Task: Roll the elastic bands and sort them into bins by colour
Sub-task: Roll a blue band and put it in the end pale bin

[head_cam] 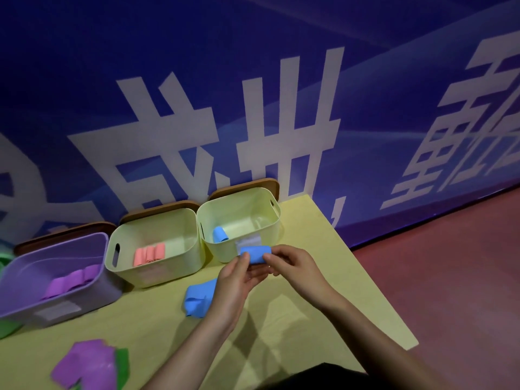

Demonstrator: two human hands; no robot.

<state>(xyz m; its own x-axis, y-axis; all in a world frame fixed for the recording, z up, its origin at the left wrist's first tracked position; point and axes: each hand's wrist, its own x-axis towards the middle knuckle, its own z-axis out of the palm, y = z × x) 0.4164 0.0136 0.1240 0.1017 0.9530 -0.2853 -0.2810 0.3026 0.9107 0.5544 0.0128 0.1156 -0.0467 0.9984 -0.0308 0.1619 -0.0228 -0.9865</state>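
Observation:
A rolled blue band (255,254) is held between both hands just in front of the right pale-yellow bin (267,202). My left hand (236,280) pinches its left end and my right hand (295,266) pinches its right end. That bin holds one blue roll (219,234). The middle pale-yellow bin (157,220) contains several pink rolls (149,254). In the purple bin (33,254) at the left lie purple rolls (70,281). An unrolled blue band (197,299) lies on the yellow table (323,305) under my left wrist.
Loose purple bands (84,364) and a green band (122,361) lie at the table's near left. Brown lids (160,210) stand behind the bins against the blue wall. The table's right edge drops to a red floor (450,277). A green piece (7,327) sits at the far left.

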